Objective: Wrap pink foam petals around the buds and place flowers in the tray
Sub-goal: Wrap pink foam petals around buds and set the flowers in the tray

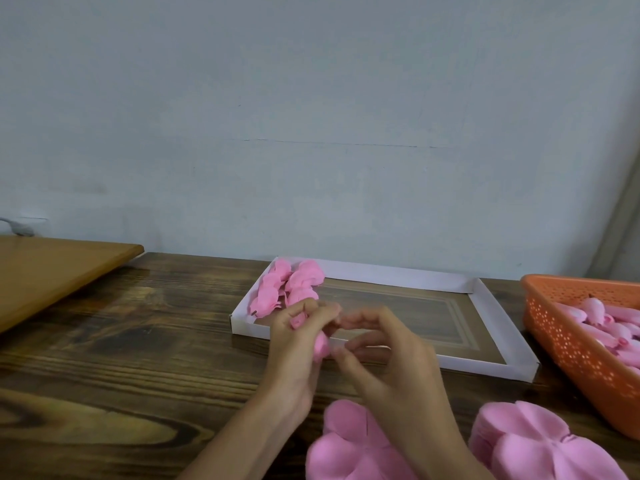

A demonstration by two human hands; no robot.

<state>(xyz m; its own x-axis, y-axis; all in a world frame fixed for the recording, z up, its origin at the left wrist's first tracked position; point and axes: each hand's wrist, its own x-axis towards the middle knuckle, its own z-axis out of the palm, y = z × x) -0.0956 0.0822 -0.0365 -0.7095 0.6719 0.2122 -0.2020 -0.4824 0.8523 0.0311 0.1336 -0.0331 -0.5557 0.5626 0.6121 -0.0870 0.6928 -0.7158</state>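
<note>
Setting: small handicraft assembly bench; home or workshop cannot be told. Evidence: dark wood-grain table against bare pale grey-blue wall; shallow white cardboard tray; orange perforated plastic basket of pink buds; stacked pink flower-shaped foam petals

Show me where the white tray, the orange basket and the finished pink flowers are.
white tray (485, 364): head view, on its near wall.
orange basket (568, 341): head view, on its perforated left wall.
finished pink flowers (287, 289): head view, middle of the cluster in the tray's far left corner.
</note>
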